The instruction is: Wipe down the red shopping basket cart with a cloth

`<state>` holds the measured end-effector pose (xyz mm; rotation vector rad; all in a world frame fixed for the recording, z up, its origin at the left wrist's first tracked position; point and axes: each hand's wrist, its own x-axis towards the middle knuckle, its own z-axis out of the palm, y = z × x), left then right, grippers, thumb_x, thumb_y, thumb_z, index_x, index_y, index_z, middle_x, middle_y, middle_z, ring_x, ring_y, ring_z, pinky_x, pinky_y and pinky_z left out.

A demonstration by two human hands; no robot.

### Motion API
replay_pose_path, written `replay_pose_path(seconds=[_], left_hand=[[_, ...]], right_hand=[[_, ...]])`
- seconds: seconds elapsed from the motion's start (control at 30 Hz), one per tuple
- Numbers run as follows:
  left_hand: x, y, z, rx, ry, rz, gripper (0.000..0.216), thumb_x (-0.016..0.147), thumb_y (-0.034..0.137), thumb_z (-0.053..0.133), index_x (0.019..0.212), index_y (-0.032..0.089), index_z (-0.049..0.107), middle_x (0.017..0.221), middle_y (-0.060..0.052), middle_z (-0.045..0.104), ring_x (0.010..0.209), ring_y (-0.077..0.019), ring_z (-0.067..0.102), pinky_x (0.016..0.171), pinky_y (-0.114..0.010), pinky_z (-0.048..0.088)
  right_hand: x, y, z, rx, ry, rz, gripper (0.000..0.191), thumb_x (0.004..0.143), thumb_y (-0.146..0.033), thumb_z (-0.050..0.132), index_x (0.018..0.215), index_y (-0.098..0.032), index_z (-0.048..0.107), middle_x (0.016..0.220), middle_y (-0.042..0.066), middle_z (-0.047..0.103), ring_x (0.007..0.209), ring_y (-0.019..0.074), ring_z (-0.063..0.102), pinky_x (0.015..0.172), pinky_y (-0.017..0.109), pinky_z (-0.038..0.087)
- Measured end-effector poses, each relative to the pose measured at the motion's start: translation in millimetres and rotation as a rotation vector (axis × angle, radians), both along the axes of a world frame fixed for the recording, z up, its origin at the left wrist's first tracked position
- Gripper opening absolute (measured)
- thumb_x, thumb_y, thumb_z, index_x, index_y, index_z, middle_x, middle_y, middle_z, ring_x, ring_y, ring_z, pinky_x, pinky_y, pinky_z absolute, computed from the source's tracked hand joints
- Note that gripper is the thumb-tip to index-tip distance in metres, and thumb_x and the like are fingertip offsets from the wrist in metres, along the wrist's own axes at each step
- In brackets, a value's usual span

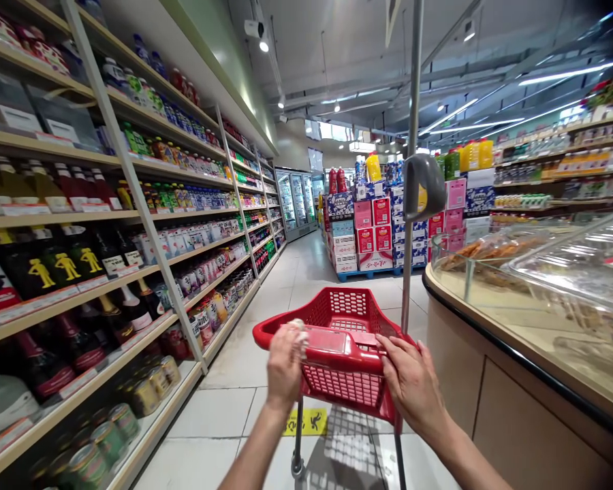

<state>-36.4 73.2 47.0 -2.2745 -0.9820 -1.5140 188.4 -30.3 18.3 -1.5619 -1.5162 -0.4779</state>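
Note:
A red plastic shopping cart (337,389) stands right in front of me, its slotted basket on metal legs. My left hand (285,364) is closed around a crumpled white tissue (300,329) and presses it on the left part of the cart's handle. At the handle's right end, my right hand (411,374) grips the red plastic with its fingers over the top. A grey metal pole (409,272) rises from the cart's right side and bears a dark grey plastic loop (425,187).
Tall shelves (189,255) of bottles and cans line the left. A food display counter (490,340) with a dark edge is close on the right. Ahead, stacked drink boxes (372,228) rest on a blue pallet (370,273). Glass-door fridges (295,197) stand farther back.

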Motion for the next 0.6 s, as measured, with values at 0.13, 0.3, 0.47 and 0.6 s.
replay_pose_path(seconds=[0.13, 0.3, 0.47, 0.6], left_hand=[[17, -10, -1.7, 0.036, 0.166, -0.181, 0.029, 0.087, 0.026, 0.041, 0.113, 0.021, 0.052, 0.119, -0.007, 0.055, 0.117, -0.0203, 0.044, 0.096, -0.041, 0.042], [22, -6, 5.9, -0.064, -0.018, 0.035, 0.028, 0.088, 0.026, 0.038, 0.11, 0.02, 0.054, 0.108, -0.008, 0.061, 0.107, -0.0219, 0.052, 0.091, -0.046, 0.046], [49, -24, 10.5, 0.025, 0.254, -0.273, 0.028, 0.087, 0.026, 0.041, 0.111, 0.021, 0.053, 0.115, -0.006, 0.057, 0.114, -0.019, 0.047, 0.094, -0.037, 0.044], [57, -21, 16.6, -0.058, 0.082, -0.058, 0.026, 0.088, 0.027, 0.037, 0.104, 0.018, 0.056, 0.104, -0.009, 0.062, 0.102, -0.0213, 0.054, 0.089, -0.044, 0.047]], right_hand=[[1, 2, -3.2, 0.012, 0.015, 0.001, 0.037, 0.086, -0.029, 0.033, 0.116, -0.019, 0.051, 0.11, 0.006, 0.061, 0.105, 0.02, 0.051, 0.099, 0.048, 0.026], [3, 2, -2.5, -0.002, 0.031, 0.009, 0.038, 0.086, -0.029, 0.032, 0.118, -0.018, 0.049, 0.112, 0.006, 0.06, 0.107, 0.0194, 0.05, 0.1, 0.048, 0.025], [3, -1, 0.6, 0.0, 0.071, 0.039, 0.039, 0.086, -0.028, 0.029, 0.12, -0.02, 0.046, 0.115, 0.007, 0.058, 0.109, 0.0206, 0.049, 0.1, 0.051, 0.023], [1, -3, 1.6, 0.006, 0.124, 0.078, 0.042, 0.087, -0.031, 0.027, 0.126, -0.02, 0.039, 0.122, 0.007, 0.054, 0.113, 0.0196, 0.046, 0.101, 0.05, 0.023]])
